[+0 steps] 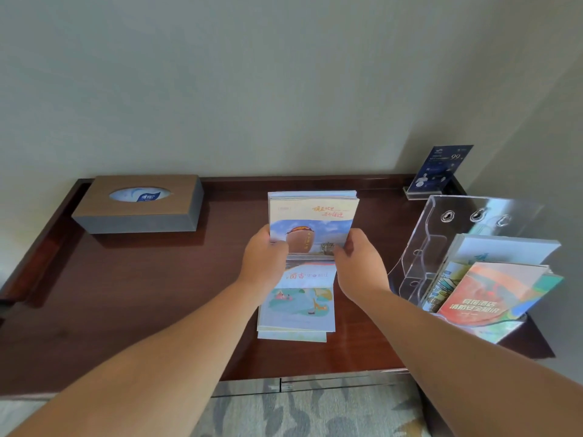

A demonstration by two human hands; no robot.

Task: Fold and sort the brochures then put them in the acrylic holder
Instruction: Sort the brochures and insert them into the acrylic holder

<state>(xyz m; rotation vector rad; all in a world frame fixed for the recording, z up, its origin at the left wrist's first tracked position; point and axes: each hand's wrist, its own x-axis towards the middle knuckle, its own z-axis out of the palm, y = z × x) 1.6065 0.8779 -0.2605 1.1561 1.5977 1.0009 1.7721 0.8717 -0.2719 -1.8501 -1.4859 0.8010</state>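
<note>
Both hands grip a stack of brochures, tilted up over a flat pile

The left hand (263, 252) and right hand (359, 257) curl round the lower corners of the brochure stack (312, 222), so it rises just beyond the fingers. A second brochure pile (298, 307) lies flat on the desk (126, 294) beneath the wrists. The hold is low and at the edges only, so I judge the loose sheets could fan or slip if tilted and drop onto the pile below, mixing the sorts. Right of the right hand the acrylic holder (441, 209) leans back, with a red brochure (485, 298) in front and paler brochures (504, 247) behind it
</note>
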